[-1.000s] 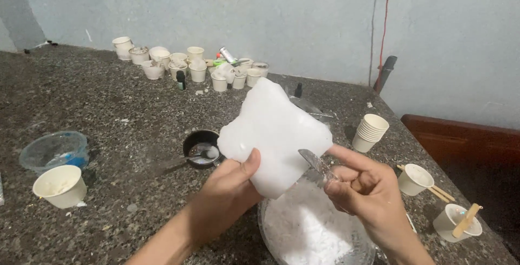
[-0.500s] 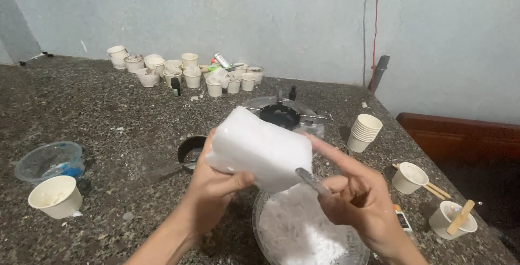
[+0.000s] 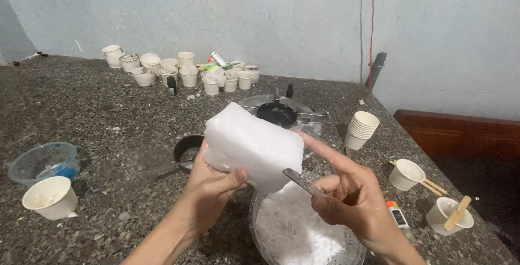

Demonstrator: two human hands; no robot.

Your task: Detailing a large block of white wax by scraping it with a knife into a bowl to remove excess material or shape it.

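Gripped in left hand [image 3: 214, 186]: white wax block [image 3: 253, 147], fingers curled under its lower edge, held just above glass bowl [image 3: 259, 227] of white shavings. Clenched in right hand [image 3: 346, 200]: small metal blade [image 3: 303, 182], tip touching block's underside. Nearby on speckled stone counter [image 3: 81, 113]: black pan [image 3: 187, 148], gas burner [image 3: 277, 113], stacked paper cups [image 3: 361, 129].

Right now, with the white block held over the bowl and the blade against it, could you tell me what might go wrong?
The blade in the right hand lies close to the left hand gripping the white block; a slip could nick the thumb. Shavings may miss the bowl and scatter on the counter. The block might also slip from its one-handed grip.
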